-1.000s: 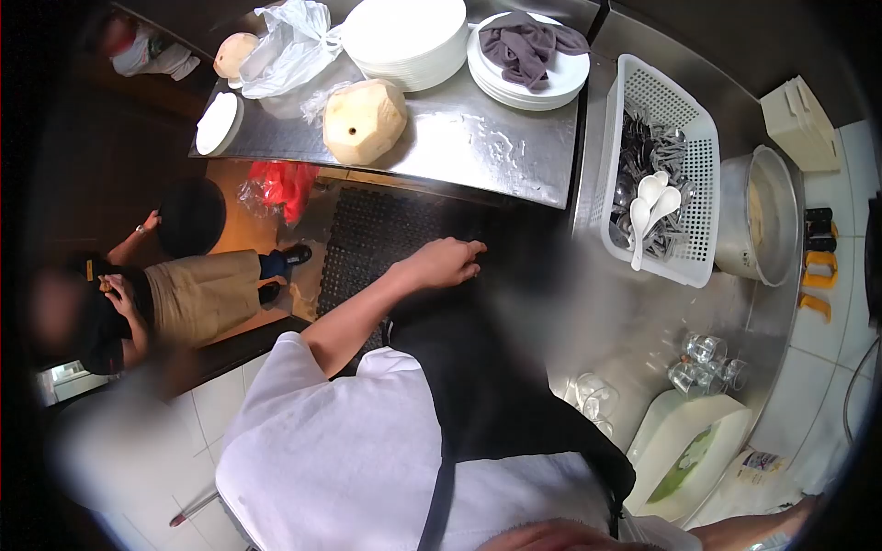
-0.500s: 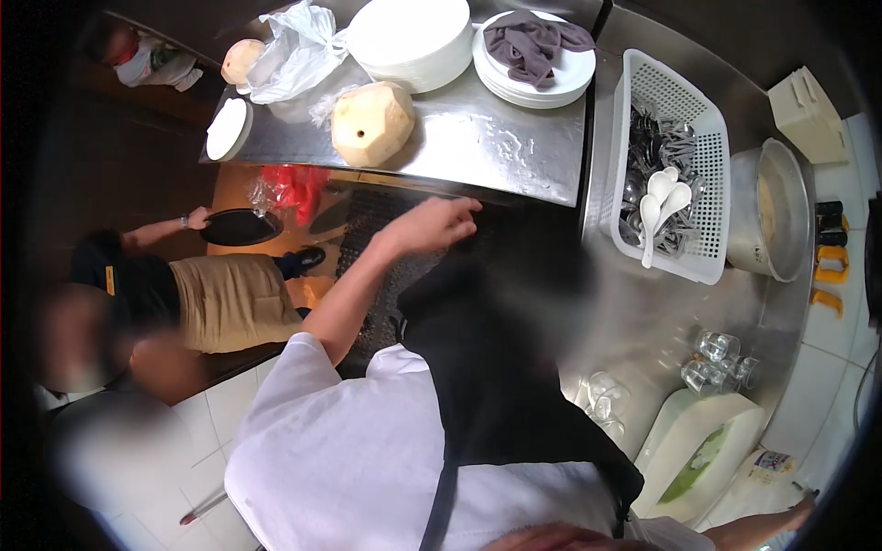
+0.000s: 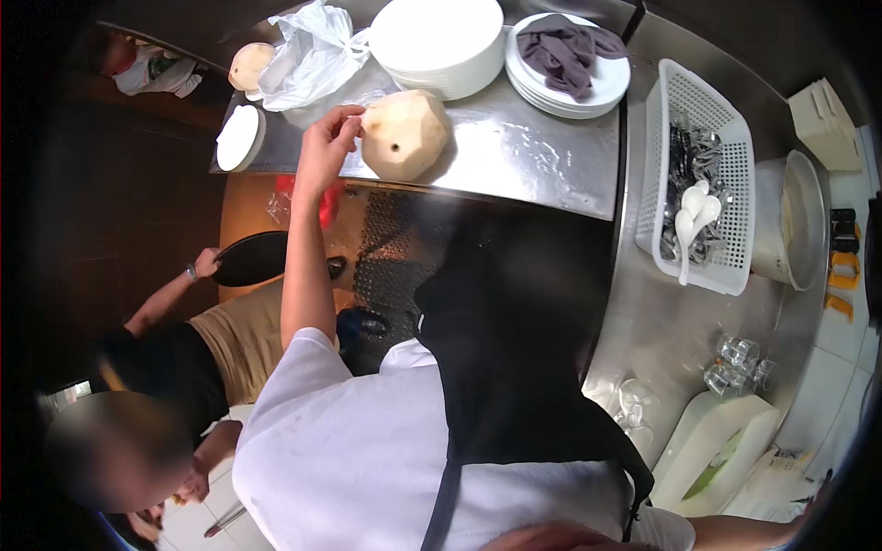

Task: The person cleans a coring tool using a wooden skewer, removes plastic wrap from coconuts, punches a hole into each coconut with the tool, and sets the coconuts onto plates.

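Observation:
My left hand [image 3: 331, 142] is over the steel counter, with its fingers half curled and its fingertips right at the left side of a trimmed pale coconut [image 3: 406, 135]. The coconut has flat-cut faces and a small dark hole facing me. Some clear film lies behind my fingers, mostly hidden. A white plastic bag [image 3: 308, 60] is crumpled just beyond, beside a second pale coconut [image 3: 251, 68]. My right hand [image 3: 816, 503] is far off at the lower right edge, dark and blurred, close to a plastic pack [image 3: 776, 473]; its fingers do not show clearly.
On the counter [image 3: 537, 165] are stacked white plates [image 3: 436, 46], more plates under a dark cloth [image 3: 570, 55], and a small white dish [image 3: 241, 138]. Rightward stand a cutlery basket [image 3: 742, 216], a metal pot [image 3: 801, 220], glasses [image 3: 735, 363] and a tub [image 3: 703, 441]. A person [image 3: 230, 331] holds a black tray [image 3: 250, 259].
My left hand has moved forward and to the left, from the counter's front edge to the coconut's side. The view has shifted slightly. The person at left has turned, and a second hand shows there.

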Tool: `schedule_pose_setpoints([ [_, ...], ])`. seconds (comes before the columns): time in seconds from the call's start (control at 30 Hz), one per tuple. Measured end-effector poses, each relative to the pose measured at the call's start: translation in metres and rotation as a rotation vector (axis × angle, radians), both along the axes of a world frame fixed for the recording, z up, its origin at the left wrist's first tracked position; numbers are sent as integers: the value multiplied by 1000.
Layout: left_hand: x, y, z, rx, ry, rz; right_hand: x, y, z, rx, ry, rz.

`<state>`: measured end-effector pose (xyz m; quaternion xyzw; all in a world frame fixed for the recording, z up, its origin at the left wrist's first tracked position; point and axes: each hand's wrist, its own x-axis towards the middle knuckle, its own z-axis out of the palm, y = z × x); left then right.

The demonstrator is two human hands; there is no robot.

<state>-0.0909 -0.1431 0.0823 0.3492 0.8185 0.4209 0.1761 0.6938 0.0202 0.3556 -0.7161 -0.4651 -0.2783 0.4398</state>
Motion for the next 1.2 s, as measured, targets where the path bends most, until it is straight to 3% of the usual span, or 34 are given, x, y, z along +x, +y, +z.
schedule_pose_setpoints([
  [0.1, -53, -23, -16, -85, 32, 28, -56, 4, -8, -217, 154, 120],
  [0.17, -77, -37, -26, -178, 18, 44, 21, 21, -28, -531, 27, 433],
  [0.23, -99, -46, -42, -280, -96, -32, -185, -3, -70, -490, 59, 608],
  [0.33, -119, -51, -64, -423, -103, -170, -334, -2, -145, -878, 333, 887],
  [0.4, -125, -45, -73, -470, 17, -266, -401, 5, -226, -1062, 432, 1052],
  [0.43, -125, -41, -76, -423, -16, -281, -446, 2, -250, -1178, 491, 1275],
  [0.5, -116, -34, -77, -336, -99, -315, -515, -5, -305, -1340, 804, 1366],
  [0.57, -108, -24, -73, -224, -229, -339, -570, -5, -335, -1331, 876, 1479],
  [0.67, -95, -13, -68, -93, -659, -323, -629, -5, -343, -1300, 879, 1573],
  [0.8, -61, -7, -58, -10, -859, -171, -657, -5, -351, -1424, 876, 1670],
  [0.9, -49, 4, -65, 61, -504, -234, -666, -11, -347, -1450, 987, 1698],
  [0.93, -46, 5, -62, 79, -660, -169, -667, -13, -341, -1455, 1043, 1686],
  [1.03, -57, -2, -38, 80, -785, -98, -676, -10, -324, -1399, 814, 1738],
  [1.1, -68, -7, 7, 102, -676, -91, -688, -8, -285, -1241, 662, 1877],
  [1.17, -79, -13, 52, 65, -492, -70, -697, 2, -237, -1408, 598, 1875],
  [1.2, -102, -22, 93, 71, -727, -189, -695, 1, -211, -1228, 530, 2009],
])
